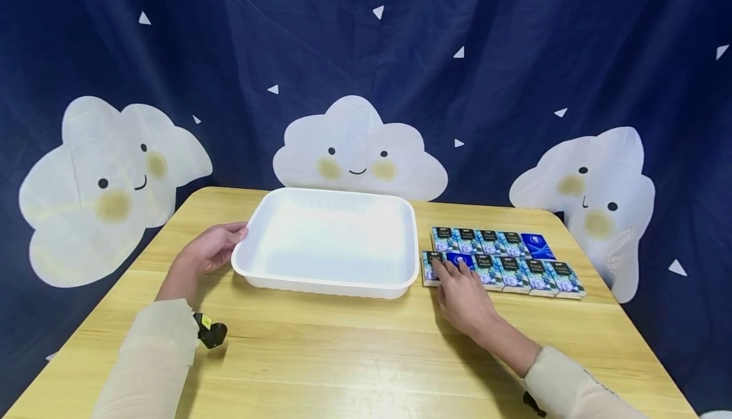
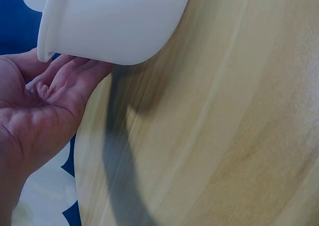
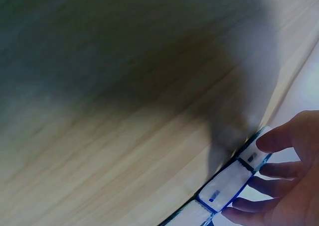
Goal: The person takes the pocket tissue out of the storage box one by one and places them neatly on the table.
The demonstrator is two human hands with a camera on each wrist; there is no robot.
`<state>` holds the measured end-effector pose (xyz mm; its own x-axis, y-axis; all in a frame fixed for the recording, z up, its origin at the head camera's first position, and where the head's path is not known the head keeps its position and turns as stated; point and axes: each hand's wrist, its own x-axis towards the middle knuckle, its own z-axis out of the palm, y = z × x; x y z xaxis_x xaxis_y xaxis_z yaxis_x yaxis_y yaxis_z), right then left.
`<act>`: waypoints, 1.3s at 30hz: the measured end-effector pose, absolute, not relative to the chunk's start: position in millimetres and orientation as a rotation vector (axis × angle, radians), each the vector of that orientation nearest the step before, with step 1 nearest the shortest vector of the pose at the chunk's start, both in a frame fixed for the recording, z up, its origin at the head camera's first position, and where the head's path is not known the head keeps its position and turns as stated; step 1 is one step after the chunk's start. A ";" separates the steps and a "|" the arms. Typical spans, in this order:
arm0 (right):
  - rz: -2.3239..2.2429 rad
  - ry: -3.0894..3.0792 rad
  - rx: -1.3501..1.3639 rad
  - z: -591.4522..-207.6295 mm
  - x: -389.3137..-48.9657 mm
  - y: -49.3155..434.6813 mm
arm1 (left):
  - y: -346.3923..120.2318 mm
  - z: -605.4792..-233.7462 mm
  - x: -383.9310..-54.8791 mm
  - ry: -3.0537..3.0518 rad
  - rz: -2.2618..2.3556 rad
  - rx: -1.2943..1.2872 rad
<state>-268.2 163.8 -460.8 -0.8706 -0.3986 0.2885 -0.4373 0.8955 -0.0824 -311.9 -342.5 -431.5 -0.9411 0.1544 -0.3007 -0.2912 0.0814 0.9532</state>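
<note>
A white plastic tray (image 1: pixel 326 287) stands at the middle of the table. My left hand (image 1: pixel 214 247) grips its left rim, thumb on top and fingers under the lip in the left wrist view. To the tray's right, pocket tissue packs lie in two rows. My right hand (image 1: pixel 464 295) is at the left end of the front row. Its thumb presses the near side of the end tissue pack (image 3: pixel 255 149) and its fingers reach over the top, pinching it. Beside that one lies a plain blue tissue pack (image 1: pixel 457 259), partly covered by the fingers.
The back row has several floral packs (image 1: pixel 488 242) and a blue pack (image 1: pixel 537 246) at its right end. More floral packs (image 1: pixel 537 276) continue the front row rightward. Behind the wooden table (image 1: pixel 343 355) hangs a dark blue curtain (image 1: pixel 354 37) with clouds.
</note>
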 end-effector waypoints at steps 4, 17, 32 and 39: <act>0.216 -2.783 0.633 -461.1 -268.0 164.0 | -341.8 -431.7 -311.7 2.046 1.917 -0.141; 0.221 -2.784 0.618 -464.1 -268.3 164.0 | -341.3 -431.6 -311.7 2.072 1.897 -0.113; 0.270 -2.720 0.619 -460.8 -267.8 161.8 | -336.0 -426.3 -303.9 2.314 1.712 -0.079; 0.389 -2.611 0.573 -449.3 -272.0 161.8 | -320.4 -418.2 -298.7 2.676 1.314 -0.285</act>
